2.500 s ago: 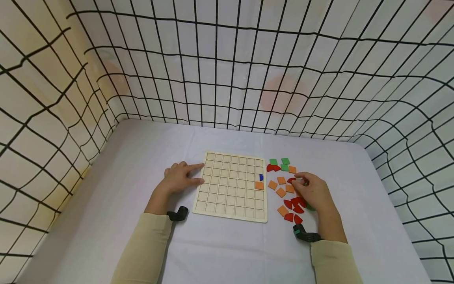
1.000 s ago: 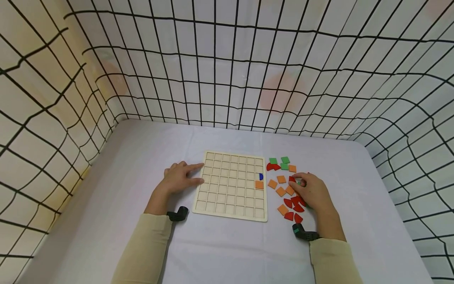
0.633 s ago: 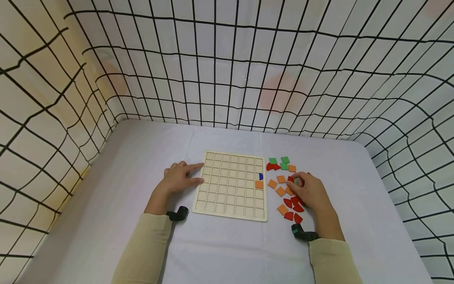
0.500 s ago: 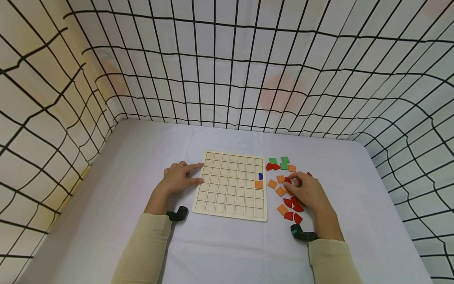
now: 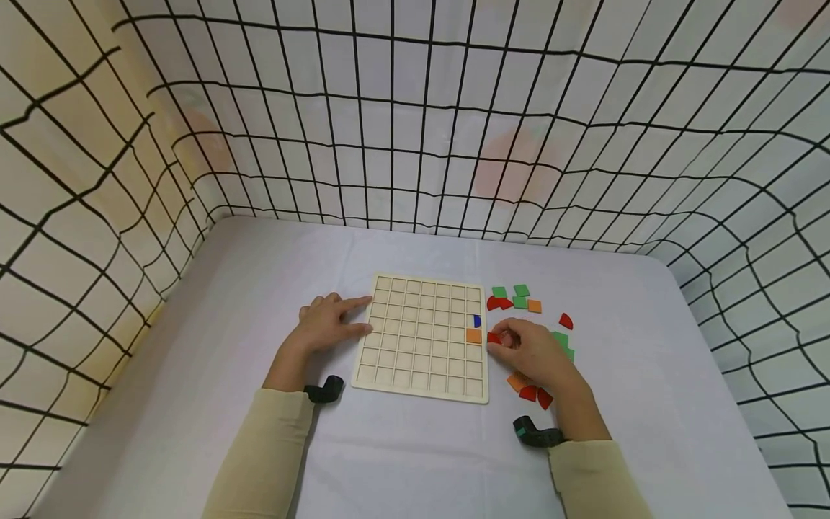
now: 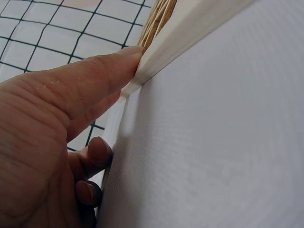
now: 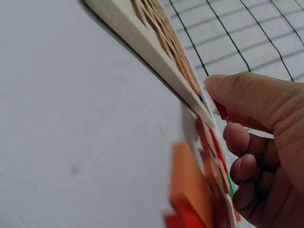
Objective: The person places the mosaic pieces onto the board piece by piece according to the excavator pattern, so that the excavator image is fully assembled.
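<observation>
A pale wooden grid board [image 5: 415, 337] lies on the white cloth in the head view. My left hand [image 5: 326, 321] touches its left edge with thumb and index finger stretched out; the left wrist view shows the thumb against the rim. In its right column sit an orange square tile [image 5: 474, 336] and, just above, a blue half-round piece [image 5: 477, 321]. My right hand [image 5: 533, 352] pinches a red quarter-round tile [image 5: 494, 337] between thumb and fingers, beside the board's right edge. That hand hides part of the loose tiles beneath it.
Right of the board lie green tiles [image 5: 521, 290], an orange tile [image 5: 534, 306], a red tile [image 5: 566, 321] and more red tiles [image 5: 528, 393] near the wrist. A black wire mesh [image 5: 415, 155] fences the table's back and sides.
My right hand has moved left with the red tile, from among the loose tiles to the board's right edge. A red tile and green tiles behind it now show. My left hand stays put.
</observation>
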### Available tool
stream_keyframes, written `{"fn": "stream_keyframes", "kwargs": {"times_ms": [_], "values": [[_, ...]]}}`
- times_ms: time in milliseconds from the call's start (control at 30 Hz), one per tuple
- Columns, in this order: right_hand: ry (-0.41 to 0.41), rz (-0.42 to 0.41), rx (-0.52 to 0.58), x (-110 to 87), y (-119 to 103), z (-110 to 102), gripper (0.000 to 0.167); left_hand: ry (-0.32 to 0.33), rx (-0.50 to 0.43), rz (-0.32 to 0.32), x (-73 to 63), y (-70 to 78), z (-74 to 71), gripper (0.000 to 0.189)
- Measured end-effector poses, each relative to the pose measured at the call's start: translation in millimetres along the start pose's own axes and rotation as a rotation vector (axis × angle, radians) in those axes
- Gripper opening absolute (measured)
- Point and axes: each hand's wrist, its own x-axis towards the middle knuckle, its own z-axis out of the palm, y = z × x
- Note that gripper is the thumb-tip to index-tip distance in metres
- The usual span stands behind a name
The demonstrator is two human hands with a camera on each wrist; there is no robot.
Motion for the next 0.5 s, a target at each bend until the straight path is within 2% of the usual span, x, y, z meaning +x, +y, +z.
{"fn": "stream_keyframes", "kwargs": {"times_ms": [167, 500], "values": [[-0.021, -0.085, -0.038, 1.6, -13, 12, 0.027, -0.001, 0.001, 0.001, 0.6, -0.1, -0.4, 0.067], [-0.045, -0.076, -0.086, 0.7, -22, 19, 0.027, 0.003, 0.008, 0.005, 1.8, -0.8, -0.1, 0.067]]}}
